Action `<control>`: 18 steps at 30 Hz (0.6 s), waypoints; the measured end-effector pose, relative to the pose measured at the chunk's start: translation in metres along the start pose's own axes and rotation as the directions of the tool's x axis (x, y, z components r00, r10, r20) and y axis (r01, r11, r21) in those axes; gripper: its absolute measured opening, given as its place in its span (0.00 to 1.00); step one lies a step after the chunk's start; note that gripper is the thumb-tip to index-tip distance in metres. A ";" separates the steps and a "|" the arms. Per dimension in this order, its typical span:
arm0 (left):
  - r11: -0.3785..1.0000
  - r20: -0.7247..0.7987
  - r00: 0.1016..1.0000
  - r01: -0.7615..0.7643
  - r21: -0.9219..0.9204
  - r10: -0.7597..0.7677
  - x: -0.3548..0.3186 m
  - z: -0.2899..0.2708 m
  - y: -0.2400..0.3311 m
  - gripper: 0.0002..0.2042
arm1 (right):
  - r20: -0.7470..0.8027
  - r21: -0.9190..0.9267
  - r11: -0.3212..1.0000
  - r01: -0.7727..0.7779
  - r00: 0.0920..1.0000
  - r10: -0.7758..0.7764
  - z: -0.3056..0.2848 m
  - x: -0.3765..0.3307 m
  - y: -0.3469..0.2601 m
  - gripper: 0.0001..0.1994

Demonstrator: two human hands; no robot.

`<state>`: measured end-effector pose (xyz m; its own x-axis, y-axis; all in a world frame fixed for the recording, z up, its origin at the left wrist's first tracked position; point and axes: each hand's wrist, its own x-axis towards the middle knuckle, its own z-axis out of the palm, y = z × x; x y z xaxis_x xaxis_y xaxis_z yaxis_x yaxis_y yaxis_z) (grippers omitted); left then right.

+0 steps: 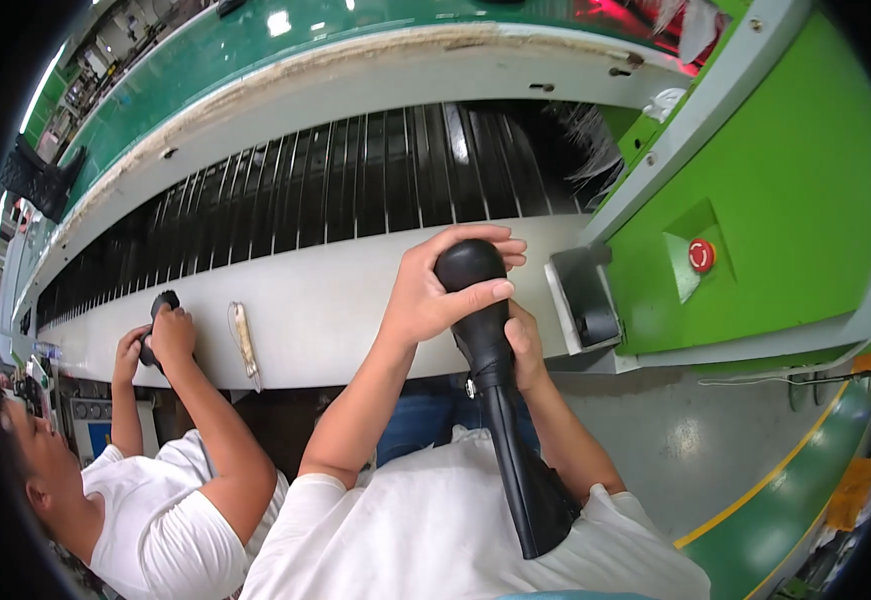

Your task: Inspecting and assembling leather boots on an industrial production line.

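Observation:
A tall black boot (493,372) is in front of my chest, its rounded toe pointing away and its shaft leaning back against my white shirt. A small metal buckle shows on its left side near the ankle. My left hand (430,290) is closed round the toe, thumb across the top and fingers over the far side. Along the boot's right side, my right hand (526,350) grips near the ankle; most of its fingers are hidden behind the boot. Just beyond both hands lies a pale metal ledge (345,290).
Past the ledge runs a dark roller conveyor (355,180). At left a co-worker (170,490) handles a black item (163,302). A slim light-coloured tool (244,340) lies between us. At right stands a green machine housing (795,220) with a red stop button (701,255) and grey metal bracket (585,300).

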<state>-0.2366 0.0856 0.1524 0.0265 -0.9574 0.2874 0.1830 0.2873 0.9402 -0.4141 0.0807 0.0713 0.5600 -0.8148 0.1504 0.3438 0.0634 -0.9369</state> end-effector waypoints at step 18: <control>0.993 -0.094 0.992 -0.093 -0.074 0.086 -0.009 0.003 -0.026 0.26 | 0.014 -0.087 0.996 -0.018 1.000 0.019 -0.010 -0.003 0.019 0.41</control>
<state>-0.2445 0.0869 0.1260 0.1345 -0.9275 0.3487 0.2522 0.3723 0.8932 -0.4167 0.0782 0.0503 0.5766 -0.8055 0.1365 0.2668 0.0278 -0.9634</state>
